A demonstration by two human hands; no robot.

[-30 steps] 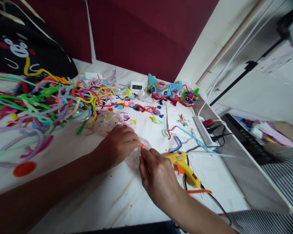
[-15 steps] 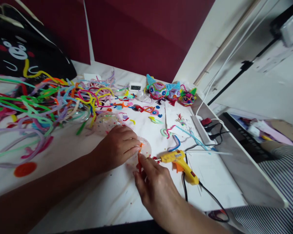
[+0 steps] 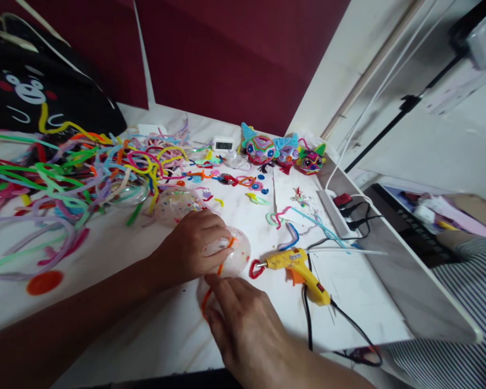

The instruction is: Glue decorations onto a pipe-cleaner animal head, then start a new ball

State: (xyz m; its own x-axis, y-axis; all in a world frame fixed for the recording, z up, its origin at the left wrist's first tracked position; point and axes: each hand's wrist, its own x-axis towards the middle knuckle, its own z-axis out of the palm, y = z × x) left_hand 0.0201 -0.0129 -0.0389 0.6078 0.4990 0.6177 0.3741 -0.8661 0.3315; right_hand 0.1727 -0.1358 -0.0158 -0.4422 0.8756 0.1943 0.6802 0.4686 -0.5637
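Observation:
My left hand [image 3: 192,246] lies over a clear speckled plastic ball [image 3: 237,256] on the white table, fingers curled on its near-left side. An orange pipe cleaner [image 3: 216,273] runs from the top of the ball down toward me. My right hand [image 3: 243,324] pinches that pipe cleaner at its lower part, just in front of the ball. A small red pipe-cleaner loop [image 3: 254,268] lies right of the ball, by the nozzle of a yellow glue gun [image 3: 297,267].
A big tangle of coloured pipe cleaners [image 3: 73,173] covers the left of the table [image 3: 166,335]. Three pipe-cleaner animal faces [image 3: 283,154], a small clock [image 3: 222,144] and a power strip [image 3: 340,210] sit at the back and right. A black bag [image 3: 36,97] stands far left. Another person's striped sleeve [image 3: 465,302] is at the right.
My right hand has slid down and toward me along the orange pipe cleaner, drawing it out along the ball. My left hand has stayed on the ball.

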